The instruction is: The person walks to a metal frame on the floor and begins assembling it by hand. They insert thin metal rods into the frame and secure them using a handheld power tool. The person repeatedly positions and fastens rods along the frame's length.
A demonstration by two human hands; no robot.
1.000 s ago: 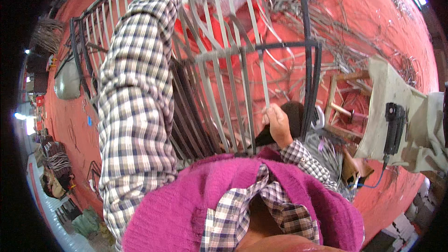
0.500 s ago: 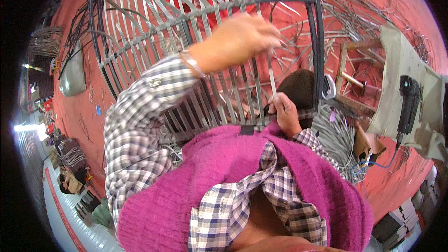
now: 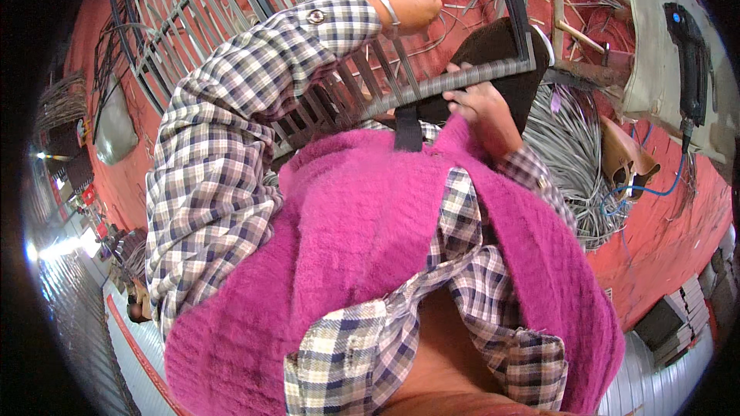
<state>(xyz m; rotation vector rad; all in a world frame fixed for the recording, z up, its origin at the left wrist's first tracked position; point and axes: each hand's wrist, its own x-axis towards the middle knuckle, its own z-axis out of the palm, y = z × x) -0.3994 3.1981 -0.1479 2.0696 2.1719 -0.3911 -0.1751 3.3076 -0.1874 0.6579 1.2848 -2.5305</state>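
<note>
Dark-railed frame strung with flat grey strips (image 3: 422, 92) lies just in front of the fuzzy magenta garment (image 3: 354, 208). Left hand (image 3: 410, 5) curls nearly closed, right hand (image 3: 487, 109) half-bent at the frame's edge (whether either grips anything, I cannot tell). Weaving seems underway, calling next for a steadied edge. No writing is legible.
</note>
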